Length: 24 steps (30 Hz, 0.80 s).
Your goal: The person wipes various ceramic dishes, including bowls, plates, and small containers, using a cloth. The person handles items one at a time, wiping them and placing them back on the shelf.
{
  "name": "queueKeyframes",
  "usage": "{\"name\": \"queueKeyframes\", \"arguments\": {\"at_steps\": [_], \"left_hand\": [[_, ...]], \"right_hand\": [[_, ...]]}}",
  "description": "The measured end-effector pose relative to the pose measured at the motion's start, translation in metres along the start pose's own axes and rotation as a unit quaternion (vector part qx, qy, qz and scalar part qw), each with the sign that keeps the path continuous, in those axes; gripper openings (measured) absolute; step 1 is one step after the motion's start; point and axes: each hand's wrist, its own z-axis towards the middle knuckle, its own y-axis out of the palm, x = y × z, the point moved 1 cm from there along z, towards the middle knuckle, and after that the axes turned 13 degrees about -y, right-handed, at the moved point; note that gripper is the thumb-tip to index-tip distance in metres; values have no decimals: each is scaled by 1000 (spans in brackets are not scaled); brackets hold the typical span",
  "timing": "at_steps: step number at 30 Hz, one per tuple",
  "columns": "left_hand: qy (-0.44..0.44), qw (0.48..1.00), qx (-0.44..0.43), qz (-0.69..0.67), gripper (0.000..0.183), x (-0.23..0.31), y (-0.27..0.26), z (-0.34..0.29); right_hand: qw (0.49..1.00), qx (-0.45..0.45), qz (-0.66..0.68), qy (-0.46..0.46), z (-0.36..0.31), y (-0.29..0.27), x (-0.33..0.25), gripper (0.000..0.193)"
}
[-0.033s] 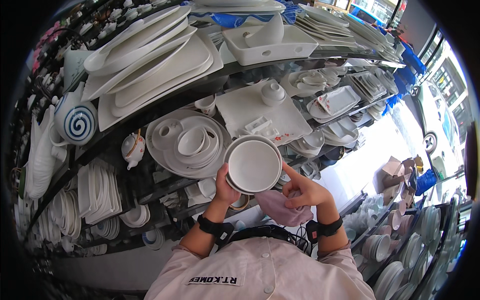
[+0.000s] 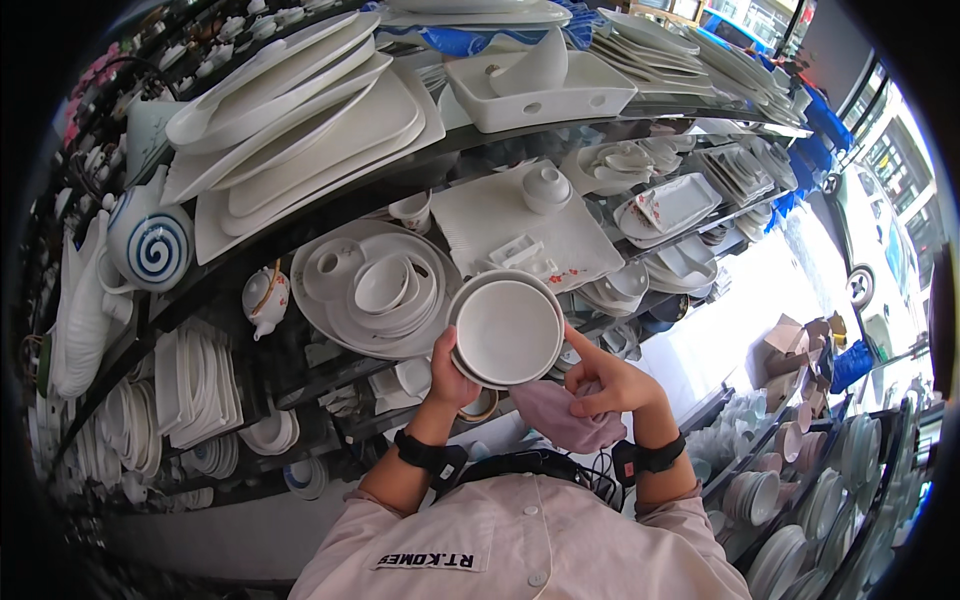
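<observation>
I count one white bowl (image 2: 507,330) at the centre, one pinkish-mauve cloth (image 2: 562,415) just below it at 5 o'clock, and my two hands. My left hand (image 2: 447,375) has its grip curled around the bowl's lower-left rim, holding it up with its hollow facing me, while my right hand (image 2: 612,385) bunches the cloth in closed fingers with the forefinger stretched to touch the bowl's right rim. Behind stand glass shelves (image 2: 330,205) crowded with white plates, and at 3 o'clock a bright shop aisle.
</observation>
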Motion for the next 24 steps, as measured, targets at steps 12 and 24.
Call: {"name": "queueKeyframes", "arguments": {"at_steps": [12,24], "left_hand": [[44,997,65,14,76,11,28,54],[149,973,167,65,63,3,32,109]], "right_hand": [[997,-75,-6,-7,31,-88,-4,121],[989,18,-51,-140,103,-125,13,128]]}}
